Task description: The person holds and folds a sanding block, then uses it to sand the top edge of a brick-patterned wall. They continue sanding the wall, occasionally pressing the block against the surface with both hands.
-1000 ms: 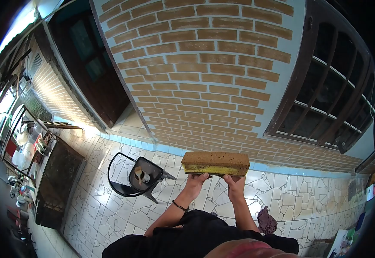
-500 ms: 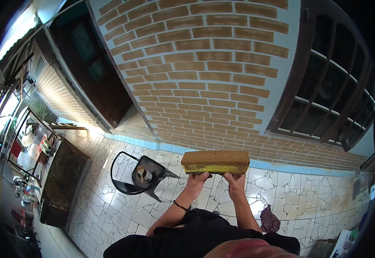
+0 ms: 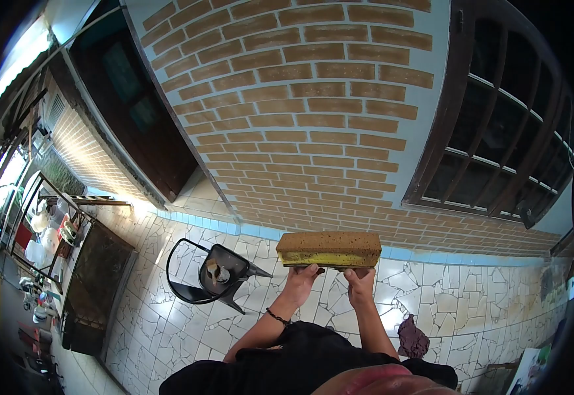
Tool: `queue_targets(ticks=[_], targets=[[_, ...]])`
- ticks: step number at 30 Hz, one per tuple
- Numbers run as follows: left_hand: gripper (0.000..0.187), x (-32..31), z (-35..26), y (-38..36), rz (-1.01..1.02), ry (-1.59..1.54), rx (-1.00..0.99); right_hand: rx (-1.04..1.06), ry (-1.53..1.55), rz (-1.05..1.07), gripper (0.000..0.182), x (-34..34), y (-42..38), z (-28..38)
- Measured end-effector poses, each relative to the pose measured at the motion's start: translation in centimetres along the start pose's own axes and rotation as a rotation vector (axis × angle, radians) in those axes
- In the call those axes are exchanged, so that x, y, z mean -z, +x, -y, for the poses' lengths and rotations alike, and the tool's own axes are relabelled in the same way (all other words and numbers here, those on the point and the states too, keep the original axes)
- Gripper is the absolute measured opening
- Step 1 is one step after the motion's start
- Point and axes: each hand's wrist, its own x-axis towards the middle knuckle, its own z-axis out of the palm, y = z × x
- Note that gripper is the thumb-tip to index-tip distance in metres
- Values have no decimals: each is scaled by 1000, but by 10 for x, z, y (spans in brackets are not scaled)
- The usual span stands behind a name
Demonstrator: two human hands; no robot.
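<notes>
Brick-patterned wall (image 3: 300, 118) rises beyond my hands, and pale broken tile (image 3: 438, 303) covers the floor around my feet. Far off past my left hand is a dark door (image 3: 139, 112); past my right, a barred window (image 3: 497, 145).

Between my hands is the block (image 3: 329, 247), brown on top and yellow along the side facing me, lying roughly level. My left hand (image 3: 298, 283) grips its left end from the near lower edge, thumb in view, the other fingers mostly hidden beneath. My right hand (image 3: 362, 283) grips the right end the same way. Something dark shows under the block, too small to make out.

Left of my left hand stands a black chair (image 3: 235, 261), with a small cup (image 3: 223, 276) and what may be a brush on its seat. Nearer me than my right hand, and off to its right, a crumpled purple cloth (image 3: 413, 337) lies on the floor.

As I judge it, the lift is done: the block is up and secured at both ends. Setting down and letting go are undone.
</notes>
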Motion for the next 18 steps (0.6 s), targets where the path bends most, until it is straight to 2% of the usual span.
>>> queue_targets(ticks=[2, 5, 6, 9, 10, 13, 18], targets=[[32, 3, 7, 5, -3, -70, -10, 21, 61, 80, 46, 7, 4, -2], [35, -8, 2, 15, -21, -158, 15, 78, -79, 9, 44, -11, 9, 17], [34, -9, 1, 20, -41, -174, 22, 184, -227, -104, 40, -15, 12, 15], [32, -8, -9, 29, -111, -181, 27, 779, -1035, -89, 41, -7, 20, 29], [31, -10, -12, 32, -139, -158, 17, 919, -1108, -60, 37, -7, 25, 35], [32, -17, -27, 40, -220, -104, 37, 1188, -1309, 33, 35, -15, 40, 46], [36, -30, -48, 60, -308, -54, 114, 1307, -1551, 268, 36, -34, 97, 59]])
